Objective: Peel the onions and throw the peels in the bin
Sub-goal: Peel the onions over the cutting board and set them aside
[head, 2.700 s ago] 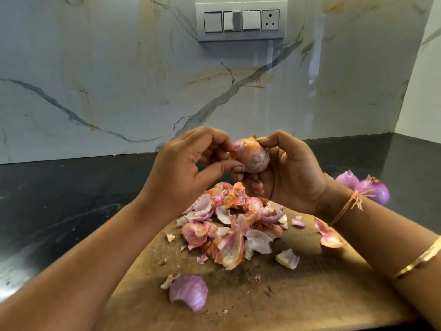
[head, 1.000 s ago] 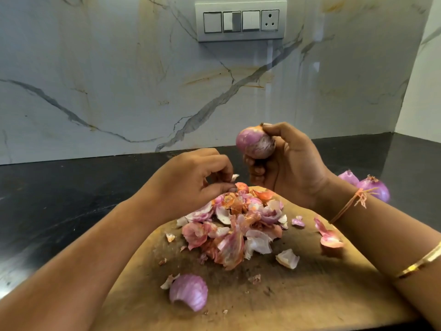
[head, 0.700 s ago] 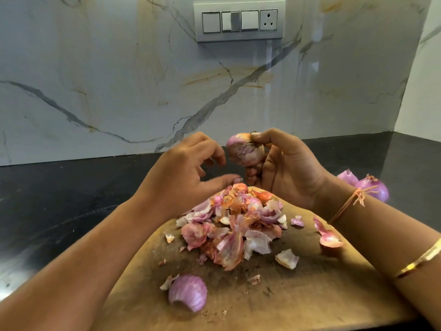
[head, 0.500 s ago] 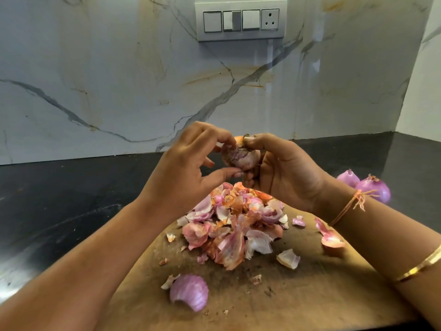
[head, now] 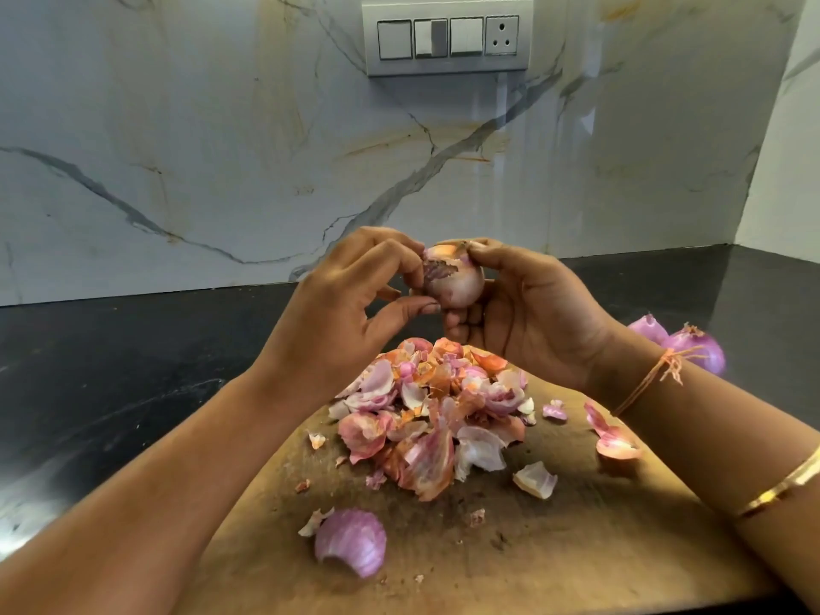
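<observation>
Currently my right hand (head: 532, 312) grips the partly skinned onion (head: 461, 284) above the peel pile (head: 435, 406) on the cutting board (head: 577, 548); my left hand (head: 337, 312) pinches its loose skin (head: 437, 270). Risk: brittle skin may tear short, or the slick bulb may slip and scatter peels across the dark surface (head: 111, 370).

switch panel (head: 448, 37) on marble wall (head: 177, 148) | black counter (head: 111, 370) | wooden board (head: 577, 548) on it

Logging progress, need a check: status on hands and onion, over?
Right hand grips onion; left hand pinches its torn skin. Peel pile on board, no bin in view. Nothing in the way.
</observation>
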A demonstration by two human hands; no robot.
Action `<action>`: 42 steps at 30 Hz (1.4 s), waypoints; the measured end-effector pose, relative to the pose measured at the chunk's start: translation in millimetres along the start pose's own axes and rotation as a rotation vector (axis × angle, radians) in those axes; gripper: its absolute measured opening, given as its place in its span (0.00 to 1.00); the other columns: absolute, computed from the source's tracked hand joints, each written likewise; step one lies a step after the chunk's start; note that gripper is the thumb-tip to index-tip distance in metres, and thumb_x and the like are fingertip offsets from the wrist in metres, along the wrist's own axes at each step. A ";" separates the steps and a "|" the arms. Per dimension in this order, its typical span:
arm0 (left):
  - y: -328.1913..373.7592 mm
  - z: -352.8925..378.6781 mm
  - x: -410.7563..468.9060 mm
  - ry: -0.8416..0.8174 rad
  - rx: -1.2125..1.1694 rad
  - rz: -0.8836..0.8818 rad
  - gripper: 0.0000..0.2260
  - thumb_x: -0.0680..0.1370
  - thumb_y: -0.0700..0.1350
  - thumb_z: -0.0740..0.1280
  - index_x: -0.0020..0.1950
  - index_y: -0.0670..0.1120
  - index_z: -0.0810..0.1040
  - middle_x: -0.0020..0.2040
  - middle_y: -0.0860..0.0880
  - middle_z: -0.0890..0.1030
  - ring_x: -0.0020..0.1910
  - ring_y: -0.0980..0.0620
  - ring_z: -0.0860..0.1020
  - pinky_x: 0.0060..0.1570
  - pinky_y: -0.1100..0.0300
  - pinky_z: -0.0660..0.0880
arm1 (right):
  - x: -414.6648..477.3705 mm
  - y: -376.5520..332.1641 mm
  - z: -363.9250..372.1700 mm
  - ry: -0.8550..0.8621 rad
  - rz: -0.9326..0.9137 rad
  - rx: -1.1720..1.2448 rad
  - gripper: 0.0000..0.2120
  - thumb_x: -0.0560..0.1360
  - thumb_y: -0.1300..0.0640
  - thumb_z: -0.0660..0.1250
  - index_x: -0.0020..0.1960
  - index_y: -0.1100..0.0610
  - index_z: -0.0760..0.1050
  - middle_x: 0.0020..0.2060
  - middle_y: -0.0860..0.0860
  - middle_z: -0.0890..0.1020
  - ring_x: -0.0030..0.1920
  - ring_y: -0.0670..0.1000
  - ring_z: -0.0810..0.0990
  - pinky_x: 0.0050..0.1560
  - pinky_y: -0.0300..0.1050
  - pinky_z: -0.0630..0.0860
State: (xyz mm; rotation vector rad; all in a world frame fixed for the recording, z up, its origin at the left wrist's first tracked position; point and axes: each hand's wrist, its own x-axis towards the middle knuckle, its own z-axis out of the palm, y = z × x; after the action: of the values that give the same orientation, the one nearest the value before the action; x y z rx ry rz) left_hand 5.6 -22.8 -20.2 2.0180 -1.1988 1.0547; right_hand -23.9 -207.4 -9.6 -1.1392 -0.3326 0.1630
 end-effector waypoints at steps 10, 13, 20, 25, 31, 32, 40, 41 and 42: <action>1.6 0.6 0.1 -0.047 0.064 -0.041 0.18 0.74 0.56 0.65 0.58 0.46 0.76 0.63 0.50 0.73 0.63 0.53 0.71 0.52 0.62 0.75 | -3.5 0.5 2.9 0.001 -0.054 -0.128 0.14 0.79 0.59 0.59 0.64 0.61 0.67 0.52 0.63 0.79 0.39 0.56 0.81 0.45 0.49 0.82; 0.9 1.2 0.2 -0.059 0.035 -0.078 0.16 0.73 0.56 0.64 0.55 0.48 0.75 0.63 0.53 0.71 0.65 0.54 0.70 0.54 0.66 0.72 | -2.6 2.7 3.7 -0.016 -0.047 -0.186 0.16 0.79 0.60 0.59 0.66 0.62 0.69 0.57 0.64 0.78 0.45 0.59 0.81 0.51 0.52 0.80; 1.4 0.6 -0.1 -0.053 -0.050 -0.135 0.07 0.73 0.55 0.65 0.47 0.53 0.74 0.61 0.58 0.70 0.65 0.58 0.68 0.61 0.52 0.72 | -2.6 0.3 2.4 -0.038 -0.060 -0.194 0.13 0.79 0.60 0.60 0.61 0.60 0.73 0.52 0.61 0.80 0.43 0.58 0.82 0.51 0.52 0.80; 0.1 -0.3 0.5 -0.066 -0.055 -0.143 0.05 0.74 0.52 0.66 0.45 0.51 0.76 0.62 0.57 0.70 0.66 0.54 0.70 0.61 0.51 0.72 | -3.3 0.7 3.5 -0.035 -0.048 -0.160 0.12 0.79 0.60 0.59 0.60 0.62 0.72 0.47 0.61 0.81 0.40 0.57 0.82 0.49 0.50 0.80; 0.1 -0.9 0.9 -0.119 0.028 -0.172 0.03 0.73 0.49 0.68 0.43 0.52 0.75 0.63 0.56 0.70 0.65 0.53 0.69 0.60 0.64 0.64 | -2.1 -0.5 1.2 0.012 0.003 -0.008 0.15 0.80 0.56 0.57 0.61 0.64 0.72 0.45 0.64 0.82 0.38 0.56 0.84 0.40 0.45 0.83; -0.4 -1.3 0.8 -0.126 0.040 -0.179 0.04 0.73 0.48 0.70 0.43 0.53 0.75 0.63 0.56 0.70 0.65 0.52 0.69 0.59 0.66 0.63 | -1.8 -0.2 0.8 0.021 0.005 -0.005 0.15 0.80 0.56 0.57 0.61 0.64 0.72 0.46 0.64 0.82 0.38 0.57 0.84 0.40 0.45 0.83; -3.0 -3.4 1.1 -0.161 0.089 -0.238 0.05 0.72 0.51 0.70 0.42 0.50 0.77 0.54 0.56 0.74 0.57 0.57 0.70 0.55 0.65 0.67 | 1.2 1.2 -1.8 0.145 -0.032 -0.082 0.11 0.79 0.54 0.57 0.51 0.57 0.77 0.43 0.58 0.77 0.31 0.48 0.75 0.35 0.42 0.72; -2.9 -3.5 1.2 -0.173 0.083 -0.242 0.07 0.72 0.53 0.68 0.42 0.50 0.77 0.50 0.56 0.76 0.53 0.55 0.72 0.52 0.61 0.71 | 2.1 1.0 -2.4 0.145 -0.026 -0.062 0.12 0.79 0.54 0.57 0.53 0.58 0.76 0.45 0.59 0.77 0.31 0.48 0.75 0.35 0.42 0.71; -2.6 -4.0 1.3 -0.188 0.072 -0.254 0.10 0.71 0.55 0.66 0.42 0.50 0.77 0.47 0.54 0.77 0.50 0.54 0.74 0.49 0.57 0.73 | 3.1 1.0 -3.0 0.141 -0.017 -0.036 0.14 0.80 0.53 0.56 0.57 0.59 0.75 0.48 0.61 0.77 0.30 0.48 0.75 0.35 0.41 0.72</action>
State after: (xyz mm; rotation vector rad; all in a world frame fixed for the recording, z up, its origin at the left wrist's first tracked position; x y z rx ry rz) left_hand 6.9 -19.2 -17.2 2.2956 -0.9718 0.8095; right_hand -19.9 -208.7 -11.0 -1.1768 -0.2210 0.0614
